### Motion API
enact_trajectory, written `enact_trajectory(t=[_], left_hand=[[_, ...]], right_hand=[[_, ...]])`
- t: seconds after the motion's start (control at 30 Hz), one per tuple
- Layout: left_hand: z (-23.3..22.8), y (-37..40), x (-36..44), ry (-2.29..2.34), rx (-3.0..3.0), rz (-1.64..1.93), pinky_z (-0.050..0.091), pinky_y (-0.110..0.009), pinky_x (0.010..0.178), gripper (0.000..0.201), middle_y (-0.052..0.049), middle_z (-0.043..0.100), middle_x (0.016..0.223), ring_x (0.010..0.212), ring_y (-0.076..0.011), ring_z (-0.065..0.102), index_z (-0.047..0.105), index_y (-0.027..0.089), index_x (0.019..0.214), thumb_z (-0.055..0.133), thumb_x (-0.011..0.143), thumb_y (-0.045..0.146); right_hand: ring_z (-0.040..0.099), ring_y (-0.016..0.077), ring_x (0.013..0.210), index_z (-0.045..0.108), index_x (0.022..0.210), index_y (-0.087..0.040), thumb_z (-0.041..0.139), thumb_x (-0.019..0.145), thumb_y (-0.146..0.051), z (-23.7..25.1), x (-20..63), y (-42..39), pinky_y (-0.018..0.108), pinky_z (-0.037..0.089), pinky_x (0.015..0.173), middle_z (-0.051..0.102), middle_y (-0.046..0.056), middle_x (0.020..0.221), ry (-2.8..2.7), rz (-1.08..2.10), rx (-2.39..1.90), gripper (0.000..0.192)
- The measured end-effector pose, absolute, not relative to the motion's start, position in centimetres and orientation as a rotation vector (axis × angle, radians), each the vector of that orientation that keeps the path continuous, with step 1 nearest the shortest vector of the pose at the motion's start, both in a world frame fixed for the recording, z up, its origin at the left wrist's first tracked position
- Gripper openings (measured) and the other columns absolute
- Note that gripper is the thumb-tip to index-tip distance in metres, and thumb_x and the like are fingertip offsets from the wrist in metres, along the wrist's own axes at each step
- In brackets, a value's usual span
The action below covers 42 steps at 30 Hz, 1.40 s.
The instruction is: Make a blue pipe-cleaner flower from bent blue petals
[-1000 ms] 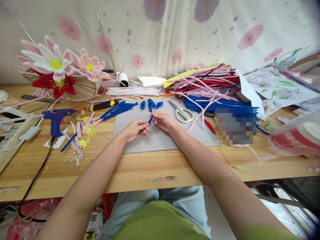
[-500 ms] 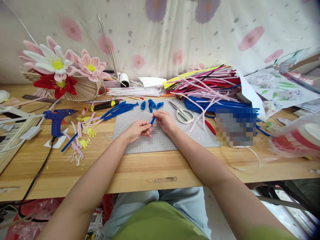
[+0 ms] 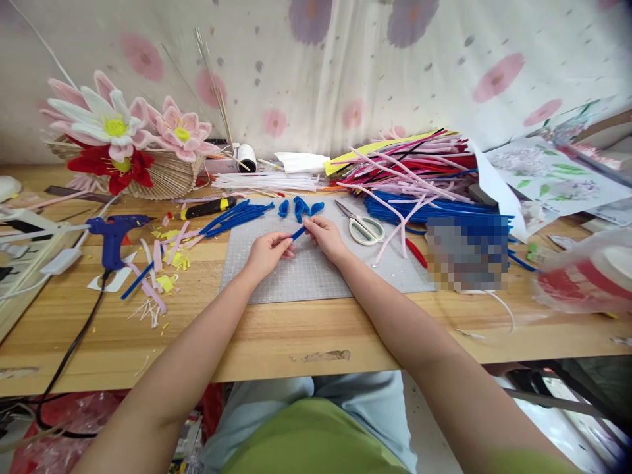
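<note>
A short blue pipe cleaner [image 3: 298,233] stretches between my hands above the grey cutting mat [image 3: 276,280]. My left hand [image 3: 269,253] pinches its lower left end. At the upper right end the fingers of my right hand [image 3: 323,236] are closed on it. Just beyond my fingers, several small bent blue pipe-cleaner pieces [image 3: 300,208] lie at the mat's far side. A bundle of straight blue pipe cleaners [image 3: 237,217] rests left of them. To the right of my right hand lie scissors [image 3: 365,229] with pale handles.
A blue glue gun [image 3: 116,237] and scattered pink and yellow scraps [image 3: 168,283] are at left. Behind stand fuzzy flowers [image 3: 116,128]. Pink and red pipe cleaners [image 3: 415,164] pile up at back right, over more blue ones [image 3: 395,209]. A cup in plastic [image 3: 587,273] stands far right.
The blue pipe cleaner has tilted from steep to flatter, and more of it shows between my hands. My left hand has turned and risen slightly; both hands still hold it.
</note>
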State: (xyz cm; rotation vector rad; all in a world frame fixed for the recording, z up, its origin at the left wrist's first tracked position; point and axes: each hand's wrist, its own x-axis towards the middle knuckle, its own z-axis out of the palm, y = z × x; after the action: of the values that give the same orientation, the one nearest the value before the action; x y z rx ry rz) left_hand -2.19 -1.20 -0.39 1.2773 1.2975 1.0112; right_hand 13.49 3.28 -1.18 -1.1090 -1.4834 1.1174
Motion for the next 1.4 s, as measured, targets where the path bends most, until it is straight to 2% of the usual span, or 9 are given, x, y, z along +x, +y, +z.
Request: enact_trajectory(t=[0.13,0.23,0.33,0.47,0.6,0.97,1.17,1.3,1.4], left_hand=[[0.0,-0.4,-4.6,1.713,1.756,1.196,0.047,-0.027,0.071,0.029,-0.009,0.062,0.107,0.092,-0.0178,0.059,0.063,0.019,0.103,0.058,0.077,0.031],[0.4,0.3,-7.3,1.986,1.904,1.211,0.045,-0.032,0.081,0.027,-0.010,0.058,0.111,0.101,-0.0209,0.055,0.064,0.017,0.102,0.052,0.079,0.025],[0.2,1.0,-9.8,2.242,1.917,1.114,0.038,-0.039,0.095,0.025,-0.012,0.057,0.109,0.108,-0.0251,0.051,0.064,0.016,0.099,0.055,0.076,0.021],[-0.3,1.4,-11.6,2.389,1.836,0.902,0.037,-0.045,0.092,0.015,-0.012,0.058,0.098,0.103,-0.0296,0.051,0.063,0.017,0.086,0.058,0.074,0.024],[0.1,1.1,-11.4,2.419,1.851,1.051,0.036,-0.046,0.090,0.005,-0.013,0.055,0.103,0.106,-0.0304,0.048,0.058,0.019,0.078,0.054,0.075,0.021],[0.8,0.7,-10.5,2.428,1.927,1.177,0.034,-0.043,0.088,0.023,-0.010,0.060,0.097,0.099,-0.0283,0.050,0.056,0.018,0.095,0.046,0.076,0.013],[1.0,0.6,-10.0,2.371,2.075,1.097,0.033,-0.043,0.087,0.026,-0.012,0.060,0.102,0.099,-0.0289,0.050,0.063,0.019,0.097,0.042,0.082,0.021],[1.1,-0.4,-6.7,2.167,2.341,0.946,0.034,-0.042,0.085,0.028,-0.011,0.060,0.095,0.097,-0.0282,0.051,0.065,0.019,0.100,0.043,0.082,0.021],[1.0,-1.5,-3.9,1.922,2.479,0.844,0.036,-0.039,0.084,0.030,-0.012,0.060,0.092,0.096,-0.0269,0.052,0.064,0.017,0.102,0.042,0.083,0.019]], right_hand=[[0.045,0.0118,0.067,0.061,0.073,-0.018,0.060,0.070,-0.026,-1.4,14.3,3.5,0.028,0.038,0.069,0.054,0.001,0.076,-1.891,0.597,-1.276,0.008],[0.046,0.0124,0.069,0.063,0.087,-0.019,0.056,0.074,-0.023,-1.6,14.8,3.7,0.030,0.040,0.072,0.055,0.003,0.084,-1.878,0.530,-1.350,0.016],[0.047,0.0124,0.067,0.062,0.087,-0.018,0.052,0.074,-0.019,-1.7,15.1,3.9,0.030,0.041,0.072,0.055,0.003,0.081,-1.803,0.575,-1.370,0.017],[0.047,0.0126,0.066,0.062,0.086,-0.018,0.052,0.073,-0.018,-2.0,15.3,4.2,0.030,0.041,0.072,0.054,0.002,0.079,-1.760,0.609,-1.373,0.016],[0.048,0.0128,0.066,0.062,0.086,-0.019,0.051,0.073,-0.018,-2.0,15.3,4.1,0.031,0.041,0.071,0.055,0.002,0.080,-1.771,0.592,-1.367,0.016],[0.049,0.0131,0.067,0.061,0.086,-0.019,0.049,0.076,-0.019,-1.4,14.9,3.5,0.030,0.041,0.071,0.057,0.004,0.083,-1.829,0.555,-1.353,0.017],[0.049,0.0133,0.066,0.061,0.094,-0.018,0.048,0.079,-0.021,-1.0,14.9,3.0,0.029,0.040,0.069,0.058,0.004,0.085,-1.865,0.489,-1.334,0.020],[0.051,0.0179,0.078,0.056,0.113,-0.019,0.052,0.082,-0.032,0.2,14.2,1.9,0.030,0.038,0.073,0.059,0.008,0.093,-2.061,0.278,-1.198,0.034],[0.051,0.0208,0.085,0.062,0.105,-0.019,0.052,0.082,-0.034,0.6,13.5,1.4,0.031,0.036,0.076,0.060,0.009,0.089,-2.254,0.225,-1.123,0.029]])
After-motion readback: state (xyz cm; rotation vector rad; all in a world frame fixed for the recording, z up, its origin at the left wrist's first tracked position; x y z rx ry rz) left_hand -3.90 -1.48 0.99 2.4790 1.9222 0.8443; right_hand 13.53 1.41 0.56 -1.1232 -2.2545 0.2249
